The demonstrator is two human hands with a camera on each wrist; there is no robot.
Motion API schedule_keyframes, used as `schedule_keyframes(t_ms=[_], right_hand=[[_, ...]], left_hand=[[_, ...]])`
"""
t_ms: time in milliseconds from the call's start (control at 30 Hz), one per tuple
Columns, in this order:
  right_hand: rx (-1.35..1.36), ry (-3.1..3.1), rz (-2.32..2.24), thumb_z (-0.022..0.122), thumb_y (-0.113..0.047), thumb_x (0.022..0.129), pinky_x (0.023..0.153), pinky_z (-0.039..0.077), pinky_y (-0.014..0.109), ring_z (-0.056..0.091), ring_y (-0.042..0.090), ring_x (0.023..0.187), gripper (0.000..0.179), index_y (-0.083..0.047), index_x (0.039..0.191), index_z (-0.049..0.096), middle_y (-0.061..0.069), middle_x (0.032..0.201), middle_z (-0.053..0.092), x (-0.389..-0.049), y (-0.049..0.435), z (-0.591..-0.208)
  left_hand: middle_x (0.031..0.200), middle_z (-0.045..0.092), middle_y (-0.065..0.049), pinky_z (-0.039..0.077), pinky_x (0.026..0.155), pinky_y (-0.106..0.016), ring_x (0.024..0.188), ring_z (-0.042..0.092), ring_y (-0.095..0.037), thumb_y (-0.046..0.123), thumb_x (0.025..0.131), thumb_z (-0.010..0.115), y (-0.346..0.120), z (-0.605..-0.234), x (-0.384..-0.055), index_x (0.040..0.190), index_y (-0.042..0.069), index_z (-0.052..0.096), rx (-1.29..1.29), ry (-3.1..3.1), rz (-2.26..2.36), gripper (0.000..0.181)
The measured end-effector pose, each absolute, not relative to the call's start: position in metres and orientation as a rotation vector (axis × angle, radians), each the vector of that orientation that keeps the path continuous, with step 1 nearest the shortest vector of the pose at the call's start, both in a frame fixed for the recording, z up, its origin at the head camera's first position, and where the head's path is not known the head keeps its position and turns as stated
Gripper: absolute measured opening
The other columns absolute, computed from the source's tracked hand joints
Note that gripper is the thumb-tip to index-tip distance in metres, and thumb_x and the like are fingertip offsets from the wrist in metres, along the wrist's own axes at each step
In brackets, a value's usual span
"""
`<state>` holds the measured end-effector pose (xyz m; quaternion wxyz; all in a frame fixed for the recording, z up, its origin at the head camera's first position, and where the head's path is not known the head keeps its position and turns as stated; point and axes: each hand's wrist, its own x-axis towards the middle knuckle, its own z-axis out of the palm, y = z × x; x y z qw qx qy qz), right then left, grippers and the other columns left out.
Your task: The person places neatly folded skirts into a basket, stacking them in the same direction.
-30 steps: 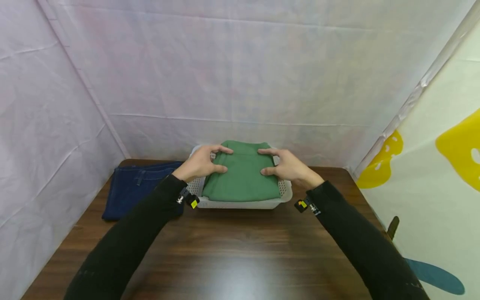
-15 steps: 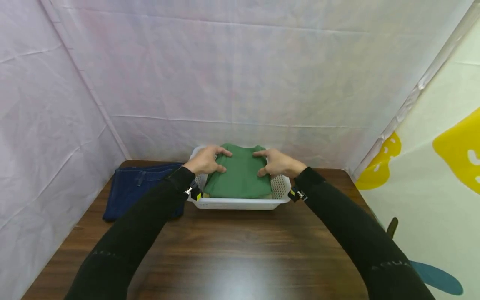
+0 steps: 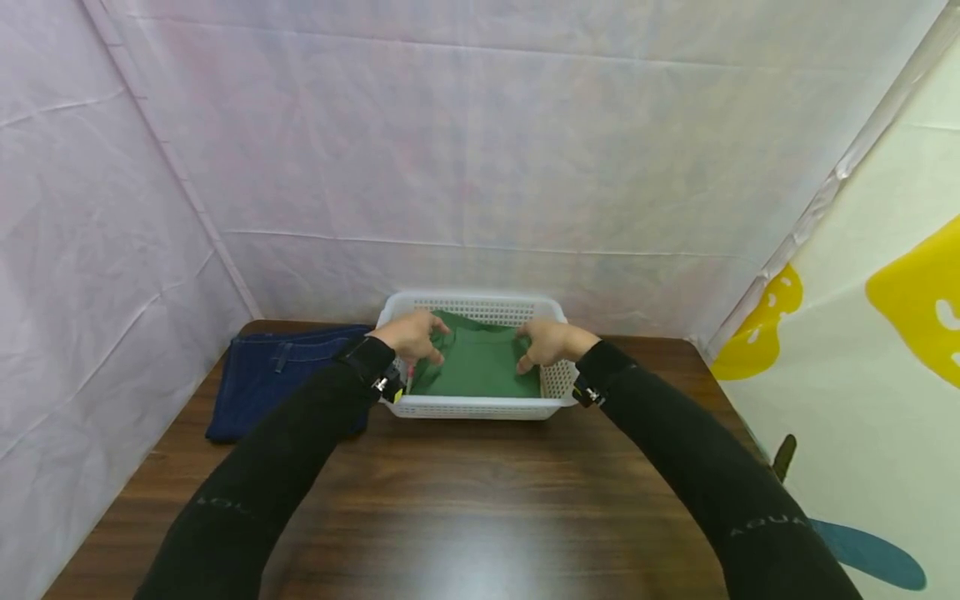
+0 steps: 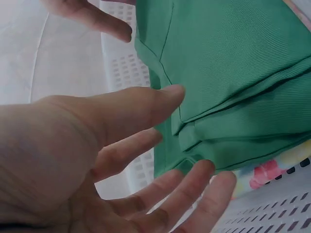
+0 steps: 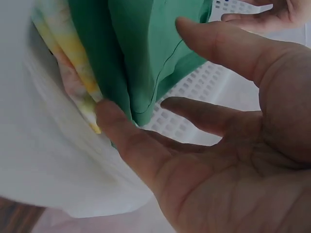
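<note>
A folded green garment (image 3: pixel 480 365) lies inside a white perforated plastic basket (image 3: pixel 474 407) at the back of the table. Beneath it, a multicoloured patterned cloth (image 4: pixel 266 174) peeks out in both wrist views. My left hand (image 3: pixel 412 335) is at the garment's left side, fingers spread and loosely bent, the thumb at its edge in the left wrist view. On the opposite side, my right hand (image 3: pixel 553 342) has thumb and fingers well apart around the garment's edge. Neither hand grips the cloth; whether some fingertips touch it is hard to tell.
Folded dark blue jeans (image 3: pixel 258 387) lie to the basket's left, partly behind my left sleeve. A white fabric wall (image 3: pixel 465 150) stands right behind the basket. The brown wooden table (image 3: pixel 465 483) extends in front.
The green garment has gone down into the basket and now lies lower, exposing the basket's back rim. Both hands have lowered with it and come off the cloth, moving slightly outward.
</note>
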<state>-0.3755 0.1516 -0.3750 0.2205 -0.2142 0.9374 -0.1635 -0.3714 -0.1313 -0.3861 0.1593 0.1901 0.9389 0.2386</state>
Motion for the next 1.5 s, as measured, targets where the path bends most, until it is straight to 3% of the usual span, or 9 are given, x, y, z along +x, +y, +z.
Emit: schedule_keyframes(t_ms=[67,133,300,467,667,867,1167,1367,1500], right_hand=[[-0.63,2.614,-0.453,0.075,-0.022,0.094,0.11,0.037,0.048,0.033,0.038,0.142,0.074,0.001,0.152,0.037,0.021,0.155,0.037,-0.375,0.154,-0.375],[-0.635,2.614,-0.505,0.074,-0.022,0.094,0.112,0.035,0.05,0.032,0.038,0.142,0.071,0.001,0.151,0.039,0.021,0.154,0.037,-0.374,0.156,-0.376],[-0.665,2.616,-0.66,0.071,-0.022,0.097,0.111,0.035,0.051,0.034,0.038,0.142,0.065,0.0,0.15,0.041,0.02,0.154,0.039,-0.369,0.162,-0.373],[-0.767,2.66,-0.729,0.067,-0.024,0.1,0.109,0.038,0.047,0.04,0.035,0.138,0.057,-0.004,0.148,0.045,0.017,0.151,0.044,-0.36,0.17,-0.372],[-0.843,2.772,-0.766,0.065,-0.028,0.102,0.101,0.045,0.046,0.053,0.034,0.125,0.048,-0.013,0.145,0.051,0.009,0.145,0.051,-0.345,0.177,-0.371],[-0.928,2.826,-0.821,0.065,-0.029,0.101,0.099,0.047,0.045,0.056,0.031,0.121,0.044,-0.014,0.142,0.055,0.007,0.141,0.055,-0.329,0.175,-0.373],[-1.05,2.873,-0.805,0.065,-0.029,0.101,0.098,0.047,0.043,0.053,0.024,0.124,0.045,-0.017,0.143,0.054,0.002,0.137,0.056,-0.303,0.166,-0.384],[-1.155,2.889,-0.811,0.065,-0.029,0.101,0.102,0.045,0.041,0.051,0.02,0.125,0.045,-0.017,0.143,0.053,0.002,0.137,0.054,-0.291,0.154,-0.391],[-1.209,2.901,-0.778,0.065,-0.031,0.101,0.102,0.046,0.038,0.051,0.017,0.126,0.046,-0.018,0.144,0.053,0.0,0.139,0.054,-0.286,0.145,-0.397]], left_hand=[[0.148,0.044,-0.025,0.053,0.06,-0.033,0.08,0.066,-0.033,0.018,0.091,0.078,-0.133,-0.386,-0.371,0.146,0.004,0.05,0.557,2.687,0.688,0.064],[0.146,0.046,-0.024,0.048,0.062,-0.031,0.093,0.065,-0.03,0.021,0.092,0.078,-0.134,-0.384,-0.369,0.145,0.005,0.051,0.583,2.706,0.674,0.062],[0.143,0.05,-0.023,0.049,0.092,-0.041,0.127,0.05,-0.037,0.027,0.093,0.076,-0.138,-0.376,-0.359,0.142,0.009,0.055,0.612,2.732,0.73,0.057],[0.139,0.053,-0.018,0.043,0.103,-0.049,0.13,0.048,-0.036,0.027,0.095,0.073,-0.146,-0.371,-0.35,0.139,0.008,0.056,0.671,2.73,0.874,0.051],[0.135,0.055,-0.012,0.047,0.097,-0.047,0.12,0.055,-0.032,0.031,0.1,0.067,-0.164,-0.368,-0.332,0.138,0.016,0.058,0.689,2.782,0.949,0.042],[0.137,0.055,-0.012,0.052,0.086,-0.044,0.115,0.059,-0.033,0.03,0.103,0.063,-0.194,-0.371,-0.317,0.137,0.022,0.059,0.661,2.88,0.995,0.036],[0.142,0.05,-0.016,0.054,0.081,-0.047,0.112,0.06,-0.036,0.038,0.104,0.06,-0.242,-0.389,-0.296,0.139,0.018,0.058,0.531,3.021,1.001,0.041],[0.143,0.049,-0.023,0.053,0.08,-0.056,0.114,0.058,-0.043,0.04,0.103,0.06,-0.276,-0.406,-0.287,0.14,0.014,0.057,0.387,3.098,0.932,0.045],[0.144,0.04,-0.033,0.041,0.089,-0.072,0.124,0.042,-0.056,0.035,0.1,0.065,-0.295,-0.424,-0.289,0.145,0.008,0.053,0.272,3.147,0.783,0.053]])
